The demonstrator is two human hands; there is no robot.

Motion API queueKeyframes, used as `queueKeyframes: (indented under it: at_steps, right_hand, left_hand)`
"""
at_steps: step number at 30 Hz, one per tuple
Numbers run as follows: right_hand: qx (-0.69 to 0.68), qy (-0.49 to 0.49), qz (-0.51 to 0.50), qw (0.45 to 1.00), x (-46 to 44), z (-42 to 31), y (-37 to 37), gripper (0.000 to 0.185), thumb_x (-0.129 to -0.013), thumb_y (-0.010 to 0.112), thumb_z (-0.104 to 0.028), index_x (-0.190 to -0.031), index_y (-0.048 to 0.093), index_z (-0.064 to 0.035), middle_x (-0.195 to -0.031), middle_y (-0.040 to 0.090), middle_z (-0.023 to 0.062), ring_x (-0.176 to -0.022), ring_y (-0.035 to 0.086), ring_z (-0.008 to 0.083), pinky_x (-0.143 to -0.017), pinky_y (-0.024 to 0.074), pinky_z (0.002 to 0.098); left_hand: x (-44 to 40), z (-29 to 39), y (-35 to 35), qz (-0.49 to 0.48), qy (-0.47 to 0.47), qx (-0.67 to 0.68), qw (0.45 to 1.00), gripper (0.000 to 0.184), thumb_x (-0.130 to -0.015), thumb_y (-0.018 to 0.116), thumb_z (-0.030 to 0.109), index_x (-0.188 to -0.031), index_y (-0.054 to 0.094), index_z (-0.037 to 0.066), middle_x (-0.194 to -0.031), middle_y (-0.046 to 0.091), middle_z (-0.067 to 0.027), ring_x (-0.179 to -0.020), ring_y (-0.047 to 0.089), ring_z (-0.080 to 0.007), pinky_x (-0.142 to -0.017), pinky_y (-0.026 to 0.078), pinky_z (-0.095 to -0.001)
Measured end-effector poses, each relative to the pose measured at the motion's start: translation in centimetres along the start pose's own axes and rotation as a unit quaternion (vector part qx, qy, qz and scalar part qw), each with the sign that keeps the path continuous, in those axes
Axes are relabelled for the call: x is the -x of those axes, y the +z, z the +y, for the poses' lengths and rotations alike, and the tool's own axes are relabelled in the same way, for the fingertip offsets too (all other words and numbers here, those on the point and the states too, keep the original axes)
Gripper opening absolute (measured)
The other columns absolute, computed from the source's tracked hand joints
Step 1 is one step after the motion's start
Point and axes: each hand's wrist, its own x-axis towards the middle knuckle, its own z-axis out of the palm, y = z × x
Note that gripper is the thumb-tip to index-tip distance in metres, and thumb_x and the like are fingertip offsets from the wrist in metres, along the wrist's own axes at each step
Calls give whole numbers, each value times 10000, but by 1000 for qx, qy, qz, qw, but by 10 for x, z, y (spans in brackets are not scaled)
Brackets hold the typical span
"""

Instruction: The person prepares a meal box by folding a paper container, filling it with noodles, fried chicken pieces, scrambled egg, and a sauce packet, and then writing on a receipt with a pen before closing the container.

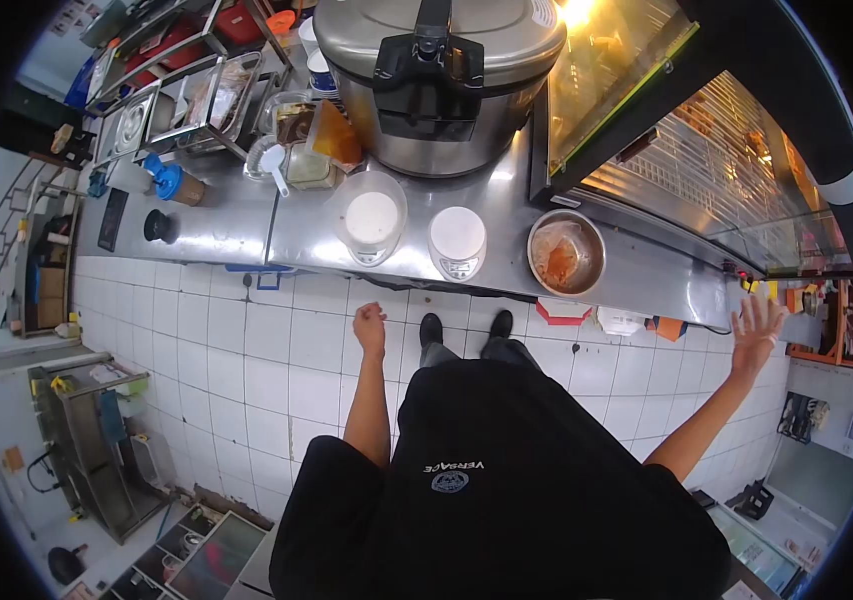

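Note:
My left hand (370, 328) hangs over the floor just off the counter's front edge, its fingers curled in with nothing visible in them. Far to the right, my right hand (758, 330) is raised with its fingers spread, holding nothing, near the counter's right end. Between them on the steel counter stands a kitchen scale (457, 240) with a round white top. To its left, a clear plastic bowl (397, 195) covers much of a second white round-topped device. A metal bowl (597, 262) on the right holds plastic wrap and orange-red sauce.
A large rice cooker (427, 150) stands at the counter's back, beside a lit glass display case (707, 150). Leftward are a white scoop (275, 165), food containers, a blue-lidded shaker (179, 183) and a wire rack. Boxes (564, 312) sit beneath the counter's right part.

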Motion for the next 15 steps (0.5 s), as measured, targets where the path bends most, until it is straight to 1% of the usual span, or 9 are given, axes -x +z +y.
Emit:
queueKeyframes:
  at_steps: [3,7,9,10,11,12,13,14,15]
  right_hand:
    - [-24,-20,21,999,-42,-10,-19,640,-1000,388,-557,-1502,291,-171,-1494,390,163,-1373,398,334,-1108,322,515]
    - [-19,-98,77,992,-121,-18,-71,592,-1008,429,-458,-1502,285,-165,-1506,385,116,-1369,403,317,-1101,330,499]
    - [-10,-193,60,979,-210,7,-159,476,-955,555,-313,-1398,468,-162,-1456,466,89,-1324,428,306,-1071,368,462]
    - [337,-366,65,865,-273,28,-221,451,-894,614,-213,-1328,537,-118,-1415,502,117,-1279,475,296,-1061,386,447]
    - [579,-516,195,600,-334,46,-278,432,-833,672,-114,-1259,607,-74,-1374,538,145,-1234,521,286,-1051,403,432]
    - [592,-205,267,732,-350,34,-271,438,-836,654,-83,-1268,591,-49,-1376,526,177,-1234,521,321,-1054,407,410]
    - [629,-290,287,662,-369,32,-274,370,-869,608,-78,-1236,588,-40,-1352,529,194,-1214,530,332,-1019,430,406]
    - [659,-367,317,575,-387,29,-276,306,-903,562,-73,-1205,584,-32,-1327,532,210,-1193,540,343,-984,453,402]
    - [581,-504,306,561,-388,33,-260,259,-930,520,-76,-1176,586,-33,-1292,553,212,-1170,554,339,-955,465,413]
  left_hand:
    - [5,42,6,69,19,119,990,258,-952,574,240,-1099,600,30,-963,667,-78,-797,662,-168,-674,484,-284]
    - [6,74,19,9,-24,192,981,313,-958,598,278,-1181,549,64,-1042,655,-62,-878,646,-172,-724,491,-277]
    - [-12,18,24,-34,14,175,984,335,-993,548,280,-1261,512,82,-1192,638,-106,-952,652,-208,-758,529,-296]
    - [-9,-1,35,-24,10,178,984,361,-1004,526,271,-1305,489,76,-1213,623,-123,-974,656,-234,-783,545,-315]
    - [-2,-21,44,-46,9,206,977,376,-1009,514,259,-1322,475,53,-1197,611,-140,-992,657,-247,-791,551,-322]
    - [37,-4,69,14,-29,154,988,347,-1014,497,248,-1285,503,31,-1113,635,-133,-945,656,-225,-761,548,-315]
    - [35,-44,73,-40,-40,20,998,309,-1023,478,267,-1210,552,32,-989,656,-104,-874,645,-197,-715,533,-295]
    - [36,-93,84,-43,-71,-42,996,225,-972,523,201,-1112,613,50,-886,669,-80,-809,644,-206,-706,527,-352]
    - [63,-117,92,-225,146,-409,872,195,-878,570,176,-1025,648,75,-903,684,-75,-817,647,-235,-748,517,-408]
